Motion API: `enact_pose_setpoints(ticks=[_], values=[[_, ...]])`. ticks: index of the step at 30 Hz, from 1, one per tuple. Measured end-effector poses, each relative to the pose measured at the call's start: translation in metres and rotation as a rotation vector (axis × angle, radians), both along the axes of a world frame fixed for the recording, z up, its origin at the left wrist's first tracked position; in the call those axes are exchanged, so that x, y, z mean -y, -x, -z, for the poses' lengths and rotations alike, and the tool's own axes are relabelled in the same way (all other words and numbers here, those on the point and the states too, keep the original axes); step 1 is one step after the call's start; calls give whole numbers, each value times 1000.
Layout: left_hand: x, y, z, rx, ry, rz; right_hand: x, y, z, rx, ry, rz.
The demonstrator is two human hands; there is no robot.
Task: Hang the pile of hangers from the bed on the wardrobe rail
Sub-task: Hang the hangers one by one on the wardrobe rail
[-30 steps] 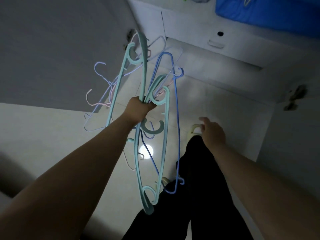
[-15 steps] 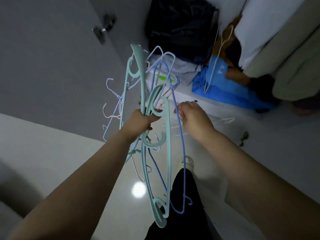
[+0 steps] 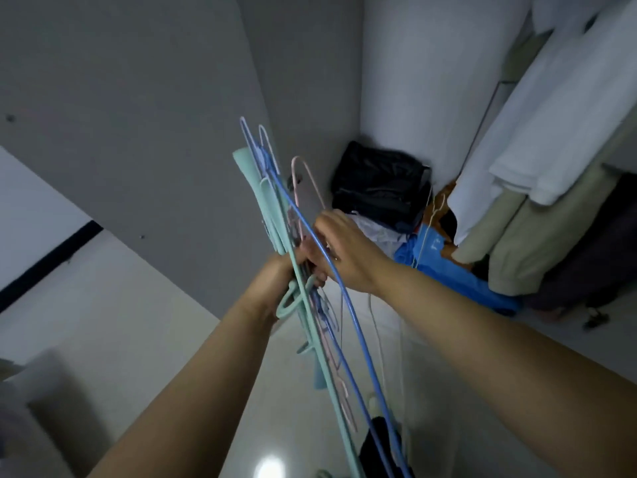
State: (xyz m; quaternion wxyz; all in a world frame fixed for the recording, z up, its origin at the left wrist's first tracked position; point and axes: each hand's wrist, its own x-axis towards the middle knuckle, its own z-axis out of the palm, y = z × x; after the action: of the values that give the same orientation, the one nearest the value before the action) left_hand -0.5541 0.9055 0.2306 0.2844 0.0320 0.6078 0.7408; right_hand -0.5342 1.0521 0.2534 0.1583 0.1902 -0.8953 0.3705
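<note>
Two hands on hangers (image 3: 275, 215).
Left hand (image 3: 282, 274) grips bundle; right hand (image 3: 341, 250), at 3 o'clock, pinches one: separate hooks slowly.

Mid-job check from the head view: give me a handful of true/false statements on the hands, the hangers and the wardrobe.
1. The left hand grips the bundle of hangers. True.
2. The right hand hangs idle, away from the bundle. False: its fingers are at the hangers, next to the left hand.
3. All the hangers are teal. False: a blue wire hanger and a pink one show too.
4. Pale garments hang on the right. True.
</note>
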Motion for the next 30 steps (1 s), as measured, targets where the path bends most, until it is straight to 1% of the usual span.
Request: enact_pose_setpoints(ticks=[2,5,6,8,9,10,12,13,15,18,20,21,22,24,25,28,30], values=[[-4,2,-14,-28,20,-26,-2,-1,-17,17,15,32],[-15,7,-35,-27,-11,-91,-14,3,-33,212,32,17],[-20,8,-43,-37,-25,-121,-21,6,-36,293,79,0],[-31,14,-56,-59,-33,-173,-34,9,-42,523,274,7],[-38,18,-62,-69,-44,-212,-43,8,-41,675,329,24],[-45,25,-66,-73,-63,-257,-54,7,-36,823,344,31],[-58,39,-73,-83,-93,-347,-79,2,-23,1051,339,40],[-64,45,-76,-91,-101,-382,-91,1,-18,1141,375,46],[-75,55,-81,-107,-138,-424,-111,-1,-12,1245,464,69],[-89,66,-90,-138,-169,-426,-131,3,-1,1274,512,99],[-97,71,-96,-152,-181,-402,-138,6,5,1251,482,153],[-99,76,-99,-163,-182,-380,-140,8,4,1222,510,185],[-102,80,-103,-176,-177,-352,-141,9,2,1181,584,236],[-106,88,-110,-191,-130,-297,-147,15,-2,1037,757,364],[-107,92,-112,-188,-104,-284,-149,18,-7,979,789,412],[-107,112,-115,-196,19,-237,-157,36,-24,859,787,481],[-103,128,-115,-223,96,-176,-156,54,-42,792,801,467]])
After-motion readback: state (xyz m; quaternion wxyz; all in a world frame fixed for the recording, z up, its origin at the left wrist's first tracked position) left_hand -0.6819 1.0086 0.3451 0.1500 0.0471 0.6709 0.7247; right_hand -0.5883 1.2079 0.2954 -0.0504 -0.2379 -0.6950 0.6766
